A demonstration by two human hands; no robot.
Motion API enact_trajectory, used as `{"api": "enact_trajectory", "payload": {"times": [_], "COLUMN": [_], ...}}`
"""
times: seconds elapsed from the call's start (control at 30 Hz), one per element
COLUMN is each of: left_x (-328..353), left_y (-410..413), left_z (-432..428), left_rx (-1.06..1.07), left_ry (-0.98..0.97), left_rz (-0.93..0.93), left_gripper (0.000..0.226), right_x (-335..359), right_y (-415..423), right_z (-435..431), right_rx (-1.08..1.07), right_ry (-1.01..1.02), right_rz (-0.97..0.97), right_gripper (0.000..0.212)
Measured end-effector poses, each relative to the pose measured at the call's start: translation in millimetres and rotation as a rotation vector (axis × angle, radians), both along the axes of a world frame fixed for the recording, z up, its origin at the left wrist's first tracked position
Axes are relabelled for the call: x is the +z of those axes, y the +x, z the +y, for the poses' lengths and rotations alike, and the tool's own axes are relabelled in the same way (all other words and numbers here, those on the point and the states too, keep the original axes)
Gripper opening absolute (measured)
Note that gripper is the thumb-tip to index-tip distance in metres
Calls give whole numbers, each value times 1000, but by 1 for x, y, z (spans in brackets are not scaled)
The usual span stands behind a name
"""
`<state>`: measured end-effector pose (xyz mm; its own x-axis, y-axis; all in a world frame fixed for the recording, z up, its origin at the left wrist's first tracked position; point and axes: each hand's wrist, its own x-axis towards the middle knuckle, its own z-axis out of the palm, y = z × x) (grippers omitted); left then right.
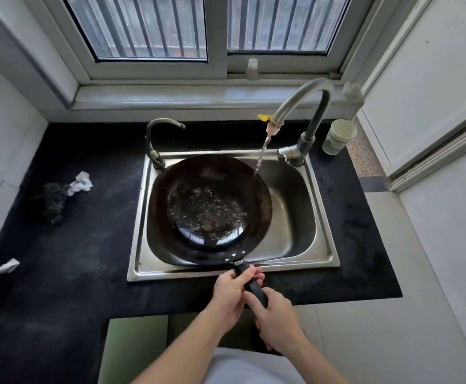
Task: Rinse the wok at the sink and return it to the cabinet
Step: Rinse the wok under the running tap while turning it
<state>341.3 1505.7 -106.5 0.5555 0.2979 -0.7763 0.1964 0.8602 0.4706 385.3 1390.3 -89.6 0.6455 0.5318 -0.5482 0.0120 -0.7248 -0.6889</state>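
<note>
A dark round wok (209, 209) sits in the steel sink (320, 242), filling its left part. Water ripples in the wok's bottom. A thin stream runs from the curved tap (304, 101) onto the wok's far right rim. The wok's black handle (254, 286) sticks out over the sink's front edge. My left hand (232, 295) grips the handle close to the wok. My right hand (276, 317) holds the handle's end just behind it.
A black counter (88, 245) surrounds the sink. A dark scrubber (54, 200) and a white crumpled cloth (81, 182) lie at the left. A paper cup (338, 135) stands right of the tap. A second thin tap (157, 139) rises at the sink's back left. A window is behind.
</note>
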Motion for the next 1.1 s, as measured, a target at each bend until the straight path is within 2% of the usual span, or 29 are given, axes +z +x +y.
{"api": "enact_trajectory", "payload": {"times": [0.23,0.4,0.6,0.77,1.1], "left_x": [-1,0,0,-10,-15], "left_y": [28,51,52,39,51], "left_z": [0,7,18,16,-4], "left_rx": [31,98,163,135,51], "left_ry": [-15,-24,4,-29,-77], "left_rz": [-21,-37,-35,-24,-41], "left_gripper": [18,17,17,21,30], "right_x": [-1,-5,-3,-6,-2], "right_y": [22,49,57,44,45], "right_z": [1,10,24,19,-6], "right_rx": [-35,19,79,73,3], "right_ry": [13,44,75,53,-6], "right_rz": [3,-19,-3,1,-53], "right_gripper": [28,22,27,21,26]}}
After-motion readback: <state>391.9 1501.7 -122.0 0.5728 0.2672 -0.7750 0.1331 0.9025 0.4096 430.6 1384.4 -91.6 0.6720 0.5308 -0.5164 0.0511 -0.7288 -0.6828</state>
